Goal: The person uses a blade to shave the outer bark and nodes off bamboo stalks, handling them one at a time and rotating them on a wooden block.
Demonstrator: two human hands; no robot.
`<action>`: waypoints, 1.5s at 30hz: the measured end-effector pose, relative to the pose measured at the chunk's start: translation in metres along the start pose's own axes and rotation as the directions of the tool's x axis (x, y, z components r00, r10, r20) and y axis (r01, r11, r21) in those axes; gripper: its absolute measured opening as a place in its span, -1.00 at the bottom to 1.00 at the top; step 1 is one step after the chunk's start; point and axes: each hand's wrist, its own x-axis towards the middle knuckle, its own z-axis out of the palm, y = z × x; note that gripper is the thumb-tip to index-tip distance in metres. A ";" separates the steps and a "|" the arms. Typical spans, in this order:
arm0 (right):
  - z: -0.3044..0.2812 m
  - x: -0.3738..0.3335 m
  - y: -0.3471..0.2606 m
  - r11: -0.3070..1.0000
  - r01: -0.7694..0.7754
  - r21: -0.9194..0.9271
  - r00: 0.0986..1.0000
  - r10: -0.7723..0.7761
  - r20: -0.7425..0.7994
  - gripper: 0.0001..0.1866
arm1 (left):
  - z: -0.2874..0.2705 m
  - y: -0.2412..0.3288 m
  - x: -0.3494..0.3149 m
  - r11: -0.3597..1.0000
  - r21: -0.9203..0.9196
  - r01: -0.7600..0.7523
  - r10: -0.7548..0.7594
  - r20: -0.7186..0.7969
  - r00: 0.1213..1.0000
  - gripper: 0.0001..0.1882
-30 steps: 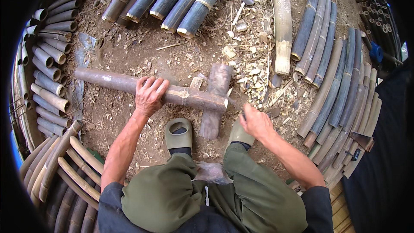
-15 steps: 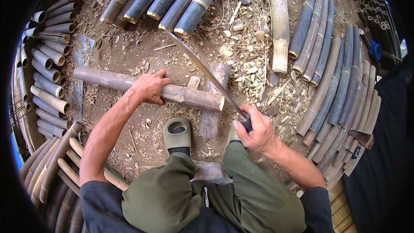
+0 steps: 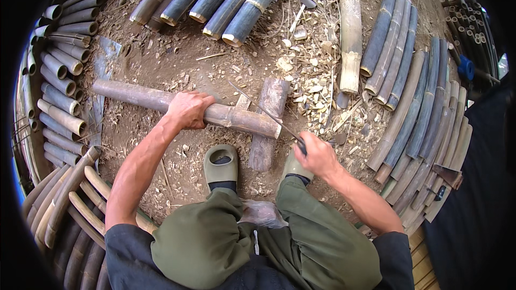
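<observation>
My left hand (image 3: 188,110) is closed over the top of a brownish bamboo pole (image 3: 131,92) lying crosswise in front of my feet. The pole's right end rests on a dark wooden block (image 3: 263,153) and shows a pale cut rim. In my right hand (image 3: 317,154) is the dark handle of a long knife. The thin knife blade (image 3: 271,116) slants up and to the left, across the right end of the pole as seen from above. Whether the blade touches the bamboo I cannot tell. A small pale offcut (image 3: 243,102) lies just beyond the pole.
Pale wood chips (image 3: 317,88) litter the dirt floor beyond the block. Dark bamboo lengths (image 3: 252,8) lie at the far side, more poles (image 3: 430,99) at the right. Cut tubes (image 3: 64,102) are stacked at the left. A lone bamboo piece (image 3: 350,37) lies near the chips.
The knife has come down from a raised position toward the right end of the pole, my right hand turning with it. My left hand keeps its hold.
</observation>
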 end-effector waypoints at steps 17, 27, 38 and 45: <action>-0.023 0.023 -0.054 0.994 0.055 0.093 0.998 -0.050 -0.049 -0.67 | 0.033 0.006 -0.018 0.991 0.132 0.014 0.042 -0.419 0.907 -0.50; 0.000 0.007 0.021 0.935 -0.302 -0.186 0.897 0.344 0.276 -0.68 | 0.018 0.004 -0.013 0.993 0.107 0.044 -0.043 -0.009 0.999 -0.29; -0.025 0.014 -0.058 0.987 0.007 0.162 0.990 0.016 -0.139 -0.65 | -0.022 -0.010 0.021 0.994 0.099 -0.040 0.029 0.103 0.994 -0.43; -0.003 0.010 0.005 0.982 -0.188 -0.034 0.974 0.191 0.125 -0.68 | -0.009 -0.023 0.031 0.995 0.092 0.034 -0.044 0.114 0.993 -0.57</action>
